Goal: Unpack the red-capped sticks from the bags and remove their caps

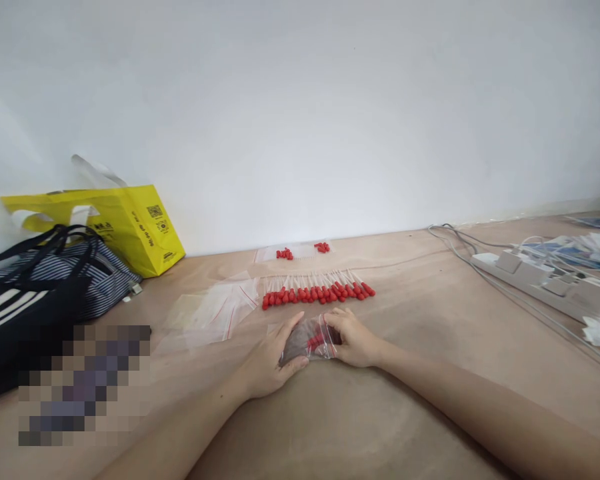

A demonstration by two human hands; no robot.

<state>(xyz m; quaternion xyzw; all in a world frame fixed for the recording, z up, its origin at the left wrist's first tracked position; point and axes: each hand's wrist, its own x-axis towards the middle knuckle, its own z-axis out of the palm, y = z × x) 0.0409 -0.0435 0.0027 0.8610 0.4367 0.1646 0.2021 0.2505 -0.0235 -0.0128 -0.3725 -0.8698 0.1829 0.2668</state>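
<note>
My left hand (270,360) and my right hand (354,339) both grip a small clear zip bag (307,340) with red-tipped pieces inside, resting on the wooden table (410,333). The left hand holds its left side with thumb and fingers closed on it. The right hand pinches its right edge. Just beyond the bag lies a row of several red-tipped clear droppers (317,291). Two small bags with red pieces (303,251) lie farther back near the wall.
Several flat empty zip bags (215,310) lie left of the row. A yellow bag (125,227) and a striped dark bag (40,287) stand at the left. A white power strip (545,283) with cables and packets sits at the right.
</note>
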